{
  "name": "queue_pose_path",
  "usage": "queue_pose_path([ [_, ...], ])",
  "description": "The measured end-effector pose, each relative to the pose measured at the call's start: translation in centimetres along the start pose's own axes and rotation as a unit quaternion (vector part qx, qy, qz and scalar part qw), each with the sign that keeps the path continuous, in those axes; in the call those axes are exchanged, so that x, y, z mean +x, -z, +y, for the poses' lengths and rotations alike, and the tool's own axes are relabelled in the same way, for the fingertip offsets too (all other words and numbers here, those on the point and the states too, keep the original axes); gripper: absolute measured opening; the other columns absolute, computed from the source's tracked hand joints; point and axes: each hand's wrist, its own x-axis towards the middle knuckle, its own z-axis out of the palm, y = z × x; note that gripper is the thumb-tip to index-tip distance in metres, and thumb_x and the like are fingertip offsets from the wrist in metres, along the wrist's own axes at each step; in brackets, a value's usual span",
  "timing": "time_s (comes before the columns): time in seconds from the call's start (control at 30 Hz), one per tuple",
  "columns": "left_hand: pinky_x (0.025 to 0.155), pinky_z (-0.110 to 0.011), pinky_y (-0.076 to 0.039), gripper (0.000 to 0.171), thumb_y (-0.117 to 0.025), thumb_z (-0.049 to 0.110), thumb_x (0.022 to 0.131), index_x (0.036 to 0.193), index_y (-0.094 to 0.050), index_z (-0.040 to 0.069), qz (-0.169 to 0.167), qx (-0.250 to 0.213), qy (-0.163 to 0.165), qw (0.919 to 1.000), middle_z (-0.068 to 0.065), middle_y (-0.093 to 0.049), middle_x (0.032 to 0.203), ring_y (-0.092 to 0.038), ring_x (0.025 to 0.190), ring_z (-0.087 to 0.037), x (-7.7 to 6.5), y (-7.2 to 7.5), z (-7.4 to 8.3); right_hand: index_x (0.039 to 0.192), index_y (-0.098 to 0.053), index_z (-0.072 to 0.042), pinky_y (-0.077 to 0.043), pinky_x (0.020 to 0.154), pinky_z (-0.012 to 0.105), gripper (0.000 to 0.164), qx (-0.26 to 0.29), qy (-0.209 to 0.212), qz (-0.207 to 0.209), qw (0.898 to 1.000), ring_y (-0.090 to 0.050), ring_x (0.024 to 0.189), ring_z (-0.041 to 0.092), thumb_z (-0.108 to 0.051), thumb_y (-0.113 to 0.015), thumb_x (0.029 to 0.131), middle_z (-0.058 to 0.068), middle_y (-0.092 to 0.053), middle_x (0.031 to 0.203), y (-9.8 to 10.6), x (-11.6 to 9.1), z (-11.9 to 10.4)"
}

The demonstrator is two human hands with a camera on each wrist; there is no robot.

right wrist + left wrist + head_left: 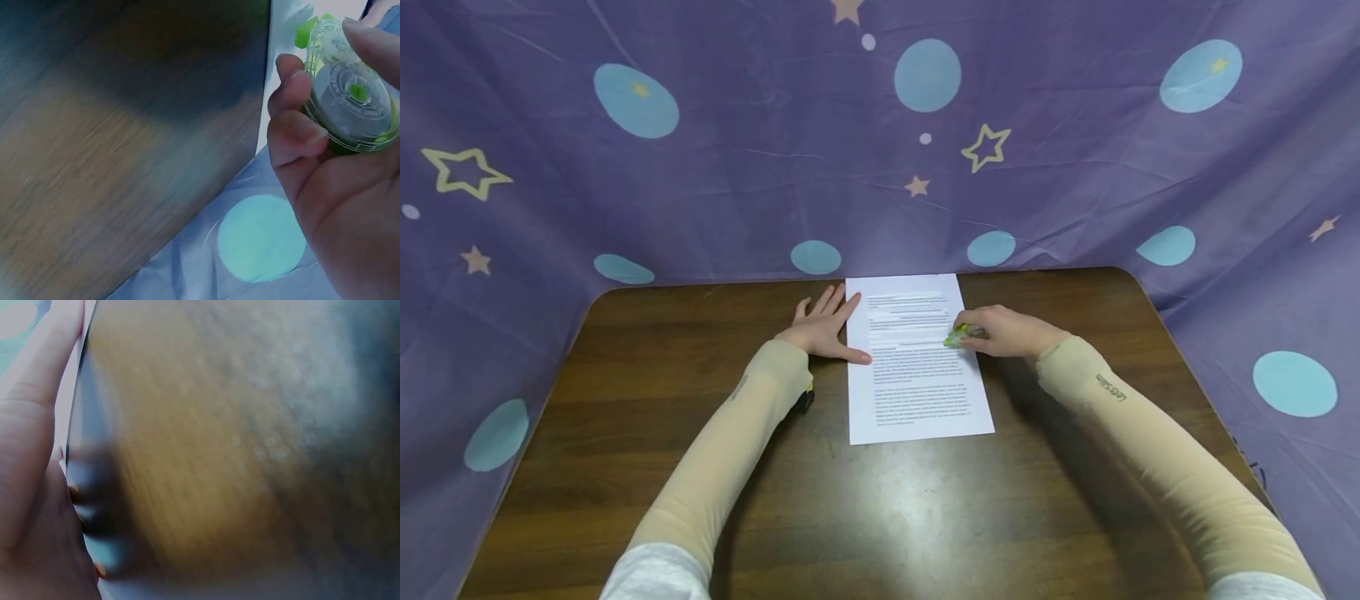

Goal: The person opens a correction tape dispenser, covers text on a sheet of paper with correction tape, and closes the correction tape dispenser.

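A printed sheet of paper [917, 408] lies on the wooden table, its far edge at the table's back. My left hand [826, 327] rests with spread fingers on the sheet's left edge, thumb [31, 419] lying over the paper. In my right hand [1003, 331] I grip a correction tape dispenser [353, 94], clear-cased with green parts and a reel inside. Its green tip is down at the right side of the sheet, by a line of text around mid-page. White strips cover parts of the lines in the upper half.
The brown wooden table [820, 517] stretches around the paper on both sides and toward me. A purple curtain [737, 192] with stars and blue dots hangs along the back and sides. A small dark and yellow object [807, 397] shows under my left wrist.
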Motion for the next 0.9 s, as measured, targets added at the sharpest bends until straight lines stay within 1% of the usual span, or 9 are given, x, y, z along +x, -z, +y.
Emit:
queue_pose_path([
  [0.13, 0.122, -0.063, 0.009, 0.134, -0.068, 0.087, 0.074, 0.168, 0.007, 0.029, 0.002, 0.001, 0.001, 1.0, -0.006, 0.023, 0.172, 0.022, 0.159, -0.026, 0.0, 0.0, 0.0, 0.117, -0.07, -0.007, -0.05, 0.078, 0.035, 0.018, 0.001, 0.005, 0.004, 1.0, -0.058, 0.082, 0.012, -0.014, -0.071, 0.101, 0.0, -0.072, 0.102, -0.3, 0.8, -0.6],
  [0.27, 0.122, -0.064, 0.009, 0.134, -0.069, 0.086, 0.074, 0.169, 0.006, 0.027, 0.002, -0.002, -0.001, 1.0, -0.007, 0.022, 0.172, 0.021, 0.159, -0.026, -0.1, 0.1, 0.1, 0.118, -0.069, -0.009, -0.047, 0.071, 0.031, 0.018, 0.009, 0.003, -0.008, 1.0, -0.052, 0.069, 0.008, -0.018, -0.069, 0.102, 0.0, -0.073, 0.094, -0.6, 1.6, -1.2],
  [0.37, 0.121, -0.064, 0.009, 0.135, -0.069, 0.086, 0.073, 0.169, 0.006, 0.027, 0.003, -0.003, -0.002, 1.0, -0.007, 0.022, 0.173, 0.021, 0.159, -0.027, -0.1, 0.1, 0.1, 0.119, -0.069, -0.01, -0.047, 0.069, 0.03, 0.019, 0.015, 0.007, -0.017, 1.0, -0.05, 0.064, 0.007, -0.019, -0.07, 0.102, 0.001, -0.073, 0.093, -0.9, 2.1, -1.7],
  [0.43, 0.122, -0.064, 0.009, 0.135, -0.068, 0.087, 0.073, 0.168, 0.006, 0.028, 0.003, -0.001, -0.001, 1.0, -0.007, 0.022, 0.172, 0.021, 0.159, -0.027, -0.1, 0.0, 0.1, 0.119, -0.069, -0.01, -0.048, 0.071, 0.03, 0.02, 0.017, 0.005, -0.022, 1.0, -0.052, 0.066, 0.007, -0.019, -0.071, 0.101, 0.001, -0.072, 0.095, -1.0, 2.4, -2.0],
  [0.57, 0.122, -0.064, 0.008, 0.134, -0.067, 0.088, 0.073, 0.168, 0.007, 0.028, 0.003, 0.002, -0.001, 1.0, -0.007, 0.022, 0.172, 0.021, 0.159, -0.027, -0.1, -0.2, 0.0, 0.117, -0.07, -0.009, -0.05, 0.077, 0.033, 0.019, 0.019, 0.014, -0.025, 0.999, -0.057, 0.075, 0.01, -0.018, -0.072, 0.1, 0.002, -0.074, 0.102, -1.2, 2.9, -2.4],
  [0.7, 0.122, -0.064, 0.009, 0.134, -0.067, 0.088, 0.074, 0.169, 0.006, 0.028, 0.003, 0.002, -0.003, 1.0, -0.006, 0.023, 0.172, 0.021, 0.159, -0.027, 0.0, -0.3, -0.1, 0.114, -0.07, -0.008, -0.052, 0.079, 0.035, 0.015, 0.009, 0.034, -0.021, 0.999, -0.06, 0.081, 0.011, -0.016, -0.071, 0.101, 0.003, -0.074, 0.103, -1.6, 3.4, -2.5],
  [0.9, 0.121, -0.064, 0.01, 0.133, -0.067, 0.088, 0.074, 0.168, 0.008, 0.029, 0.002, 0.001, -0.004, 1.0, -0.006, 0.024, 0.172, 0.023, 0.158, -0.026, 0.0, -0.1, -0.1, 0.113, -0.07, -0.008, -0.053, 0.079, 0.036, 0.014, -0.001, 0.034, -0.017, 0.999, -0.062, 0.083, 0.012, -0.017, -0.07, 0.102, 0.003, -0.074, 0.102, -1.9, 3.7, -2.5],
])
